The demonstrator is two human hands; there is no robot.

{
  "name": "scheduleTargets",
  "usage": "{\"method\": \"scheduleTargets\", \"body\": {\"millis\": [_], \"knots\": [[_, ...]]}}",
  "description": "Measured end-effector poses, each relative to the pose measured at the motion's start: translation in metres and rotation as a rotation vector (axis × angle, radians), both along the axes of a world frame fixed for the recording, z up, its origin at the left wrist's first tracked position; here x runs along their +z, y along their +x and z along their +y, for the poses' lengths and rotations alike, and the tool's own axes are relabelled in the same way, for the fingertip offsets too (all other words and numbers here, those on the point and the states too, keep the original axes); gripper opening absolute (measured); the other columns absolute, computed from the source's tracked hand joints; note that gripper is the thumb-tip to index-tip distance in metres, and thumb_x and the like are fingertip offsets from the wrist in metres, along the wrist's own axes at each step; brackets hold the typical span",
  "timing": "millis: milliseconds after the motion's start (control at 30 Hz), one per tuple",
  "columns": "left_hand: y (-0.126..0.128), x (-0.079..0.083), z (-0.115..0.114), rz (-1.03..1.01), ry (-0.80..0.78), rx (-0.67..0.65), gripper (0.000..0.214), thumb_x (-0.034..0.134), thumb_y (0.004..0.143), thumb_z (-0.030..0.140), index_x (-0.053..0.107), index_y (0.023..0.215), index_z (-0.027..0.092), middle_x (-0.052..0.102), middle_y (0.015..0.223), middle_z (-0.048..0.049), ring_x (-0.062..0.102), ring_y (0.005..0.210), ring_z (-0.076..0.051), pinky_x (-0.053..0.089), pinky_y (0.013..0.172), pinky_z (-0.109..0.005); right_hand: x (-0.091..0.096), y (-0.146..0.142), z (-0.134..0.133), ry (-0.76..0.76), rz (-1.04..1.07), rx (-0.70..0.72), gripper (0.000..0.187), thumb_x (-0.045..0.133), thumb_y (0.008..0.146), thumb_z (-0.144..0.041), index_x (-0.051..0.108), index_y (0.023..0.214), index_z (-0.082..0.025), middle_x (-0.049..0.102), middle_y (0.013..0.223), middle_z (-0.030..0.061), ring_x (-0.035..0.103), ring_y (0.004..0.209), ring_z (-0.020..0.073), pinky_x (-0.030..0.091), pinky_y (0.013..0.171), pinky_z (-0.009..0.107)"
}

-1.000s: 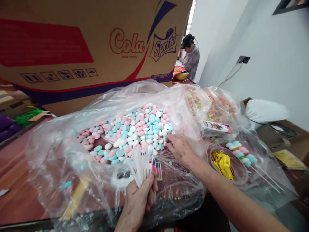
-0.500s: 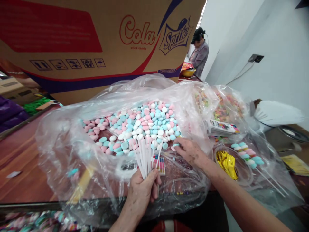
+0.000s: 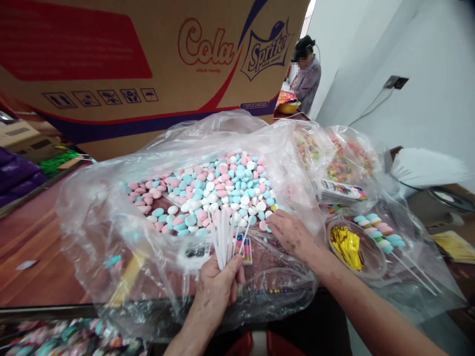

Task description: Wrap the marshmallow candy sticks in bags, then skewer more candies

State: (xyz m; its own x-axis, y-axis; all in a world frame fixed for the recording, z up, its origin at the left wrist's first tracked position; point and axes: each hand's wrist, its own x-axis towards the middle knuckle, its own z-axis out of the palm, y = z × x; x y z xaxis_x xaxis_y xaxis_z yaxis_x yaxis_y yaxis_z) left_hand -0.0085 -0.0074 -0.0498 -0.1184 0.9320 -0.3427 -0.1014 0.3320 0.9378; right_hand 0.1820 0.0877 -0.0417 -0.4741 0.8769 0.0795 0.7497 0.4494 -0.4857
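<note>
A fan of thin white sticks (image 3: pixel 225 240) is upright in my left hand (image 3: pixel 218 284), whose fingers are wrapped round their lower ends. Beyond their tips lies a heap of pink, blue and white marshmallow candies (image 3: pixel 211 190) on clear plastic bagging (image 3: pixel 163 277). My right hand (image 3: pixel 289 235) is at the heap's right front edge, fingers curled down. A pink and a blue candy show at its fingertips; the rest of the grip is hidden behind the hand. A printed card (image 3: pixel 243 247) is partly covered by the sticks.
Two finished candy skewers (image 3: pixel 380 232) lie at the right beside a clear tub of gold ties (image 3: pixel 347 247). Bags of colourful sweets (image 3: pixel 341 158) stand behind a label stack (image 3: pixel 339 192). A large carton (image 3: pixel 129 59) blocks the back. A person (image 3: pixel 308 74) works beyond it.
My right hand's fingers have curled further down over the candies at the heap's edge. My left hand keeps its hold on the sticks. The view has shifted slightly.
</note>
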Motion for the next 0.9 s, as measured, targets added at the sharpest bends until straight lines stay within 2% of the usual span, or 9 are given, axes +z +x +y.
{"method": "scheduleTargets", "body": {"millis": [133,233,367,467,533,700,900], "knots": [[-0.002,0.011,0.002,-0.009,-0.035,0.005,0.043,0.060,0.078,0.050,0.055,0.052,0.016,0.040,0.031,0.0053,0.032,0.026,-0.006,0.020,0.030,-0.015,-0.001,-0.002,-0.008,0.032,-0.054,0.045,0.026,0.048,0.083,-0.003,0.063,0.099,-0.017,0.060,0.098,0.0083,0.054,0.094,0.0199,0.042,0.084,0.030],[-0.006,0.019,0.011,-0.036,0.006,-0.004,0.042,0.061,0.079,0.049,0.057,0.053,0.016,0.045,0.031,0.0030,0.036,0.027,-0.007,0.025,0.030,-0.016,0.000,-0.002,-0.008,0.058,-0.049,0.017,0.025,0.050,0.079,-0.002,0.063,0.094,-0.018,0.061,0.094,0.0075,0.054,0.094,0.0209,0.042,0.085,0.031],[-0.010,0.021,0.027,-0.072,0.096,0.016,0.036,0.063,0.080,0.045,0.059,0.058,0.016,0.052,0.039,0.0019,0.041,0.030,-0.008,0.030,0.032,-0.017,0.006,0.003,0.003,0.110,0.046,-0.141,0.016,0.048,0.082,-0.012,0.060,0.089,-0.018,0.061,0.089,0.0060,0.055,0.085,0.0194,0.043,0.077,0.030],[-0.008,0.016,0.034,-0.024,0.135,0.007,0.036,0.063,0.080,0.043,0.058,0.058,0.016,0.049,0.037,0.0038,0.038,0.030,-0.007,0.026,0.033,-0.017,0.010,0.008,0.015,0.126,0.135,-0.277,0.020,0.044,0.083,-0.018,0.058,0.097,-0.018,0.063,0.083,0.0038,0.057,0.075,0.0180,0.044,0.069,0.029],[-0.004,0.013,0.034,0.009,0.136,0.003,0.035,0.062,0.081,0.042,0.057,0.058,0.016,0.045,0.034,0.0055,0.035,0.029,-0.007,0.024,0.033,-0.017,0.011,0.009,0.021,0.122,0.180,-0.307,0.022,0.043,0.084,-0.020,0.057,0.102,-0.019,0.064,0.082,0.0024,0.058,0.073,0.0174,0.045,0.068,0.028],[0.001,0.009,0.030,0.030,0.120,0.002,0.034,0.059,0.083,0.041,0.056,0.060,0.017,0.042,0.031,0.0072,0.031,0.029,-0.006,0.021,0.034,-0.017,0.011,0.005,0.029,0.103,0.218,-0.288,0.023,0.046,0.085,-0.023,0.059,0.103,-0.020,0.066,0.088,0.0043,0.061,0.078,0.0190,0.046,0.072,0.030],[-0.001,0.002,0.027,0.002,0.114,-0.017,0.032,0.060,0.082,0.042,0.057,0.063,0.017,0.042,0.031,0.0077,0.032,0.029,-0.007,0.021,0.034,-0.018,0.005,-0.002,0.022,0.055,0.217,-0.155,0.024,0.049,0.084,-0.021,0.063,0.104,-0.019,0.068,0.101,0.0045,0.062,0.088,0.0177,0.045,0.079,0.028]]}}
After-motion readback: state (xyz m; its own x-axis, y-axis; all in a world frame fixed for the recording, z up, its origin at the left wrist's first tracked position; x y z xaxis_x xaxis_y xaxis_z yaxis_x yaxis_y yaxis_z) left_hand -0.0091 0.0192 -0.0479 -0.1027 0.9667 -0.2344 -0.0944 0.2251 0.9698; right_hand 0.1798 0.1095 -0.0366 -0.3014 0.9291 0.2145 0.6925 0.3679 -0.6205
